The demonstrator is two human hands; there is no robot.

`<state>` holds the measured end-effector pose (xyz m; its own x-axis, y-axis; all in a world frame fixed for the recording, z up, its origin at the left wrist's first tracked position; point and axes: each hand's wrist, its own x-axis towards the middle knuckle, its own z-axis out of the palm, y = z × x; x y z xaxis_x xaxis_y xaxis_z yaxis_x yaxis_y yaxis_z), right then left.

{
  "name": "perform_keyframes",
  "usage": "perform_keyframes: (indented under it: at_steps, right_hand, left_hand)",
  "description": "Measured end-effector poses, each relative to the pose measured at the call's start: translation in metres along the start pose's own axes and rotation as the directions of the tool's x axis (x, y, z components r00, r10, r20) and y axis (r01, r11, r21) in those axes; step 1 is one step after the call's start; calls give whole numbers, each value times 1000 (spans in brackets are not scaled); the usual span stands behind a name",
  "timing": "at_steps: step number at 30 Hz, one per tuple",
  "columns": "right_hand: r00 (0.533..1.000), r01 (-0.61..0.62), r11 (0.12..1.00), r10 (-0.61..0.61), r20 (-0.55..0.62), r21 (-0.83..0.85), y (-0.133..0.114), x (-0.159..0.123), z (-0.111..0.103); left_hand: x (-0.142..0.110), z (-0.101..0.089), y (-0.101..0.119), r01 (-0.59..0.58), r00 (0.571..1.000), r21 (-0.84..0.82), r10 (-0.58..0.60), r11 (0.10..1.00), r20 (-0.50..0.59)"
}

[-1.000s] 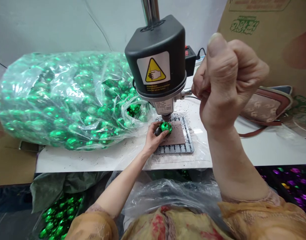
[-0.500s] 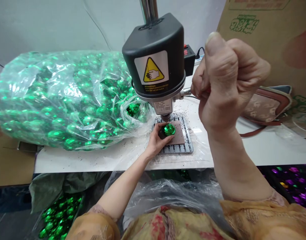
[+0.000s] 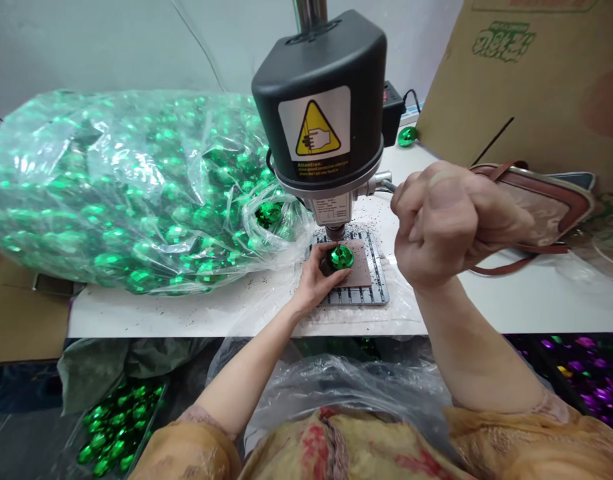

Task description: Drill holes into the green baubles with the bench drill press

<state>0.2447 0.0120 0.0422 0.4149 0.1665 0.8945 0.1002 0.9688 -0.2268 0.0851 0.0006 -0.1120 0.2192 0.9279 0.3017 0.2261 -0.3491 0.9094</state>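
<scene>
Under the chuck of a bench drill press (image 3: 326, 73), my left hand (image 3: 313, 283) pinches a shiny green faceted ball (image 3: 343, 257) between thumb and fingers. The ball rests on a square brown pad (image 3: 361, 275) over the slotted metal base (image 3: 382, 293). The drill bit meets the top of the ball; whether it has gone in I cannot tell. My right hand (image 3: 449, 223) is closed in a fist around the press's feed lever (image 3: 383, 179), right of the motor housing. Most of that lever is hidden by the fingers.
A big clear bag (image 3: 131, 193) of green balls lies left on the white table (image 3: 136, 313). At the right are a brown-trimmed bag (image 3: 556, 207) and a cardboard box (image 3: 551, 100). One green ball (image 3: 407, 137) sits behind. Tubs of green (image 3: 119, 427) and purple (image 3: 596, 380) balls stand below.
My right hand has come down with the lever, uncovering the green ball at the back. My left hand still holds its ball on the pad. The view has shifted slightly.
</scene>
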Motion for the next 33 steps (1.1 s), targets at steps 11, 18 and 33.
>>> perform_keyframes:
  at_steps: [11, 18, 33]
  right_hand:
    - [992, 118, 992, -119, 35, 40, 4, -12, -8]
    - [972, 219, 970, -226, 61, 107, 11, -14, -9]
    - [997, -82, 997, 82, 17, 2, -11, -4, -5]
  left_hand:
    - [0, 1, 5, 10, 1000, -47, -10, 999, 4]
    - [0, 1, 2, 16, 1000, -51, -16, 999, 12]
    - [2, 5, 7, 32, 999, -16, -32, 999, -34]
